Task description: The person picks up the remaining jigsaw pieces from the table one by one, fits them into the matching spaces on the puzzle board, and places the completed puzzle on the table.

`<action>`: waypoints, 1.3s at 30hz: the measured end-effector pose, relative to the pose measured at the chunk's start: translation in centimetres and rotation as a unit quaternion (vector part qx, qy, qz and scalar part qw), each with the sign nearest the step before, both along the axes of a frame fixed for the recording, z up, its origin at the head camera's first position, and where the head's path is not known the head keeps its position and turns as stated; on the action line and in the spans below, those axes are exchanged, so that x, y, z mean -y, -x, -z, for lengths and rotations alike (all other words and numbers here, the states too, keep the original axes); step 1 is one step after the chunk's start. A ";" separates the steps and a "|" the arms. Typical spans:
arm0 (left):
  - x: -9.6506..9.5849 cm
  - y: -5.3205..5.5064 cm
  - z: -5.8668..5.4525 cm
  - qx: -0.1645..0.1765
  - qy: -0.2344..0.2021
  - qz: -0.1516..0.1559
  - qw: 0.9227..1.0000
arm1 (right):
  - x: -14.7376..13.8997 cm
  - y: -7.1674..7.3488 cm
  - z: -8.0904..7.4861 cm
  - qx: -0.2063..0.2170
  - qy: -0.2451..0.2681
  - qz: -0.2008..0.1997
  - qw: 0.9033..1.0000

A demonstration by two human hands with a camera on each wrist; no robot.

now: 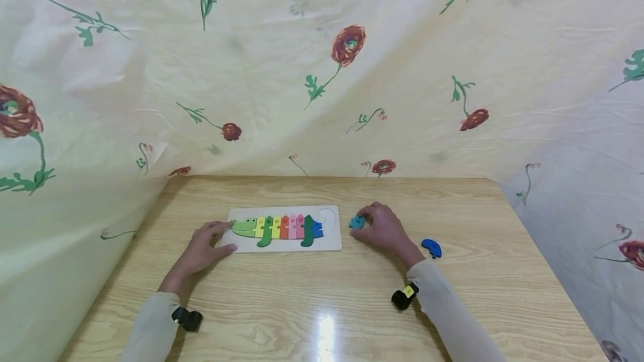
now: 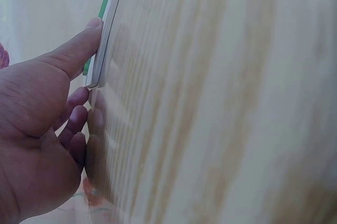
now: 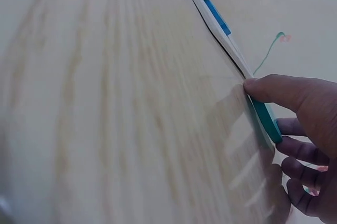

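A white puzzle board lies flat on the table, filled with a row of coloured pieces that form a crocodile with a green head at the left. At its right end, a curved tail recess shows bare. My left hand rests at the board's left end, thumb and forefinger spread, the thumb touching the edge. My right hand pinches a teal puzzle piece between thumb and fingers, just right of the board; the piece is seen edge-on in the right wrist view.
A dark blue curved puzzle piece lies on the wooden table, right of my right wrist. Flowered cloth hangs behind the table and along both sides. Small black cameras are strapped to both wrists.
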State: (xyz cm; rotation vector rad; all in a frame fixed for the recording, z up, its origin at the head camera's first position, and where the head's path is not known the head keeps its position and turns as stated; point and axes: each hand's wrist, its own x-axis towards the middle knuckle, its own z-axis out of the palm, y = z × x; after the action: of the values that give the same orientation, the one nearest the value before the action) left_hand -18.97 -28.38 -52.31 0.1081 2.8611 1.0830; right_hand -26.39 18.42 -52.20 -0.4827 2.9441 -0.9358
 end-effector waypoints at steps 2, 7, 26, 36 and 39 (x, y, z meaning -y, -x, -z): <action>0.0 0.0 0.0 0.001 -0.001 -0.001 1.000 | -0.1 0.1 0.0 0.000 0.003 -0.007 1.000; 0.0 0.0 0.0 0.001 -0.001 -0.002 1.000 | -0.4 0.3 -0.4 0.003 0.010 -0.015 1.000; 0.1 -0.2 -0.1 -0.003 -0.001 -0.001 1.000 | -0.2 1.3 -2.7 -0.048 0.028 -0.055 0.997; 0.1 0.0 0.0 -0.003 0.001 -0.002 1.000 | 1.1 1.3 -3.4 -0.043 0.050 -0.075 0.995; 0.1 0.0 0.1 -0.002 0.000 -0.002 1.000 | 1.7 1.3 -3.4 -0.038 0.052 -0.077 0.995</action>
State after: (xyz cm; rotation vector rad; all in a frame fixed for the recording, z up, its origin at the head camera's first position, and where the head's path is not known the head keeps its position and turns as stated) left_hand -18.97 -28.44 -52.40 0.1048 2.8665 1.0840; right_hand -27.68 16.75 -48.82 -0.7537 2.8817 -1.0796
